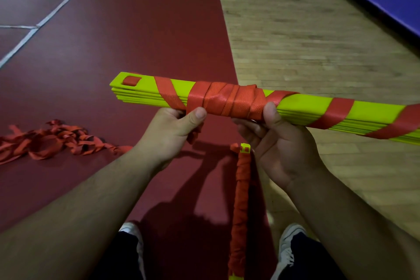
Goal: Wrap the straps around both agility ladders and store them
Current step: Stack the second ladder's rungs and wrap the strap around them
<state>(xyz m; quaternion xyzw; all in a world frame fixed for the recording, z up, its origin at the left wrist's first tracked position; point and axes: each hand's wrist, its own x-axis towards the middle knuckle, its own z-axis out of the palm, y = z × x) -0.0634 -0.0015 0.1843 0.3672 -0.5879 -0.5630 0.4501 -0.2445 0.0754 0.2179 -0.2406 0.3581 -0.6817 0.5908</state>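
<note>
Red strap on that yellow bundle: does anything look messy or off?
Yes. The red strap bunches thick at the middle of the held ladder bundle, with sparse slanted turns toward the ends. More strap lies in a tangled heap on the floor, left.

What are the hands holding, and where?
The bundle of yellow-green plastic ladder rungs wound with red woven strap; left hand and right hand grip its middle, thumbs on the strap.

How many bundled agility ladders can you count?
2: one red-strapped yellow-green ladder bundle in the left hand and right hand; one fully wrapped bundle on the red floor.
</note>
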